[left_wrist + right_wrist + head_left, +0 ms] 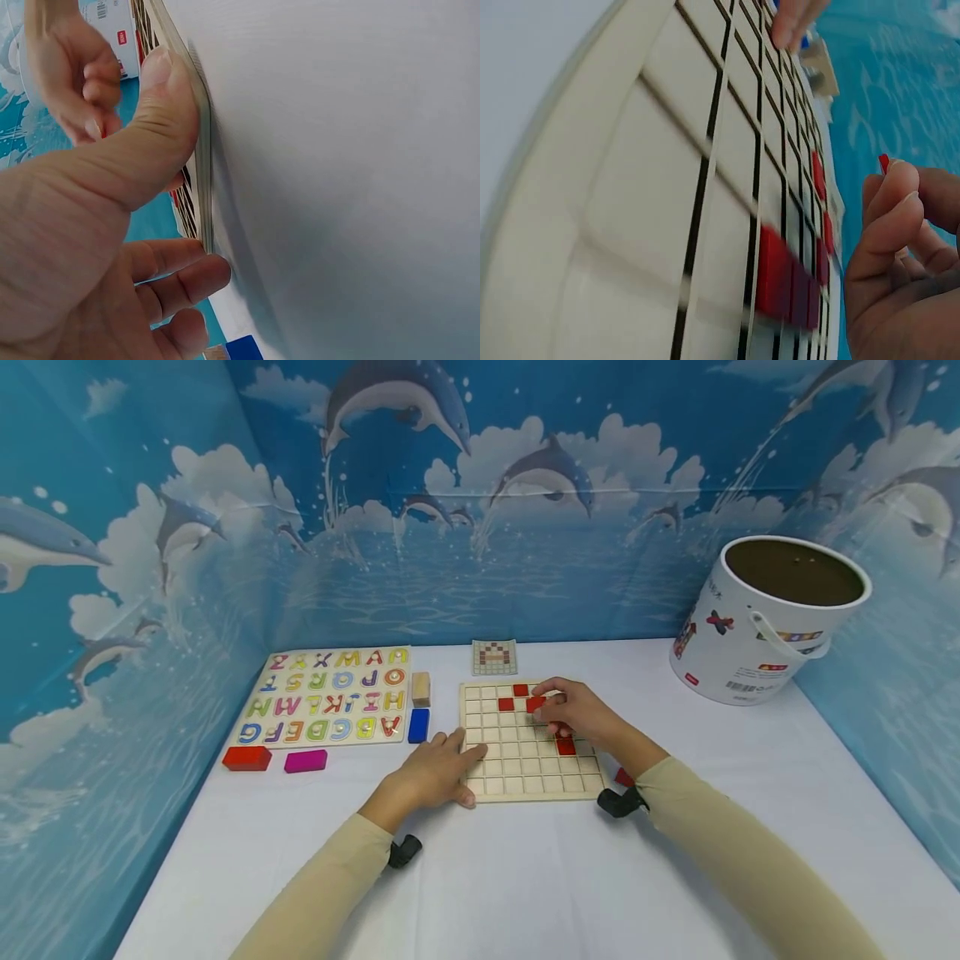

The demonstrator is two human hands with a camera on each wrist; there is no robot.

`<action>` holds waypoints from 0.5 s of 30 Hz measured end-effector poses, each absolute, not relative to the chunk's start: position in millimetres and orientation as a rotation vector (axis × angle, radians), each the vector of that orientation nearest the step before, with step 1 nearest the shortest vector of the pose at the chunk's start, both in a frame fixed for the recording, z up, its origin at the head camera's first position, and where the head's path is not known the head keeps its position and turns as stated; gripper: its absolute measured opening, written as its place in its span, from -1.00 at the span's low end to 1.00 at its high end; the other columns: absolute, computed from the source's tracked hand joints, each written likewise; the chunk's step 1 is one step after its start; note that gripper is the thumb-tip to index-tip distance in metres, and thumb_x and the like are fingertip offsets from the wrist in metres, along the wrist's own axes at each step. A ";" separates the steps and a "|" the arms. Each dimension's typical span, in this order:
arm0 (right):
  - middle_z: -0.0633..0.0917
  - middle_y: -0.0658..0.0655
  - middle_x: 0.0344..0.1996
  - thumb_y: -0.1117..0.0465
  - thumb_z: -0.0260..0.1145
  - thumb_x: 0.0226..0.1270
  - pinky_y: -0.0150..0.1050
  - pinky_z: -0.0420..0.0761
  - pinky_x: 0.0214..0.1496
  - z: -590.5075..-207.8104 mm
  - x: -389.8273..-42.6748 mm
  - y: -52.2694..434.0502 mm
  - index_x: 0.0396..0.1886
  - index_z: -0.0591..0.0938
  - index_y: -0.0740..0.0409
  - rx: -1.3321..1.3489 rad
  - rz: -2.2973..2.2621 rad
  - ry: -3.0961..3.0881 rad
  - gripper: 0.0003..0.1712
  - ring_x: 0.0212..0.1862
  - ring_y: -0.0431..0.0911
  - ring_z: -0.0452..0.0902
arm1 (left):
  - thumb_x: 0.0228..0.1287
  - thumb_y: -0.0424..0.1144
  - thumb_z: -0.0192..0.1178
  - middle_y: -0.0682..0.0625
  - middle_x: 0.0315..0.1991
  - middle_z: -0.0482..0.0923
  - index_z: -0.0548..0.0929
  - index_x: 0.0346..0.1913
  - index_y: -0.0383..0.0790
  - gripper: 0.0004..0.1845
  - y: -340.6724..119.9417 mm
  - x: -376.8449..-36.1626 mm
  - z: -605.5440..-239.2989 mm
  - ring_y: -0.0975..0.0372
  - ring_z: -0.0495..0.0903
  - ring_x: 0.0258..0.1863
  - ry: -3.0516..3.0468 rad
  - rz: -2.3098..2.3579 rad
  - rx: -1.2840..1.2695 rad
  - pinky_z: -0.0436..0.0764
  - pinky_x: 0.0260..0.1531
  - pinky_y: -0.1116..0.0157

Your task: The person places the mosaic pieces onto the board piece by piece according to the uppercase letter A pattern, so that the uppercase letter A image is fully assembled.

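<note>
A wooden grid board lies flat on the table with several red square tiles set in its cells. My left hand rests at the board's near left corner, fingers spread on its left side and the thumb at the near edge. Over the far right part of the board, my right hand pinches a small red tile between thumb and fingertips. In the right wrist view, a row of red tiles stands out on the board near that hand. Part of the board is hidden beneath the right hand.
Behind the board lies a small pattern card. To the left are an alphabet board, a wooden block and blue, magenta and red blocks. A white bucket stands back right; another red piece lies by the right wrist.
</note>
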State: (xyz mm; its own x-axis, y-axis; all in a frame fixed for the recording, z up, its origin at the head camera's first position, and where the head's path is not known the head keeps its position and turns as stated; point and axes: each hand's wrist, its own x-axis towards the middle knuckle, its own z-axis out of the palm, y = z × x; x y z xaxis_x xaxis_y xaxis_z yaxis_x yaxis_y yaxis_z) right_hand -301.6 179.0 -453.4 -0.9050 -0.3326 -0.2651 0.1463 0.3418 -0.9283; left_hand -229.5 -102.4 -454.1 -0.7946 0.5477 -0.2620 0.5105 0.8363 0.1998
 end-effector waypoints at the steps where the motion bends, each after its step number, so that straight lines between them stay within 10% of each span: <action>1: 0.64 0.30 -0.23 0.21 0.32 0.46 -0.27 0.51 -0.40 -454.3 -304.1 170.6 0.33 0.45 0.18 -0.170 -1.579 2.200 -0.49 -0.45 -0.06 0.51 | 0.14 0.18 0.40 -0.28 0.57 0.11 0.29 0.58 0.06 -0.06 -102.2 -229.5 -454.4 -0.10 0.26 0.43 2.706 0.169 0.799 0.35 0.33 -0.07; 15: 0.66 0.11 -0.28 0.26 0.43 0.32 -0.25 0.47 -0.32 -464.7 -317.6 105.9 0.04 0.66 0.15 -0.412 -1.069 2.599 -0.69 -0.40 -0.10 0.47 | 0.14 0.22 0.38 -0.27 0.57 0.13 0.29 0.58 0.07 -0.05 -104.7 -230.6 -456.0 -0.08 0.27 0.43 2.718 0.127 0.809 0.37 0.32 -0.05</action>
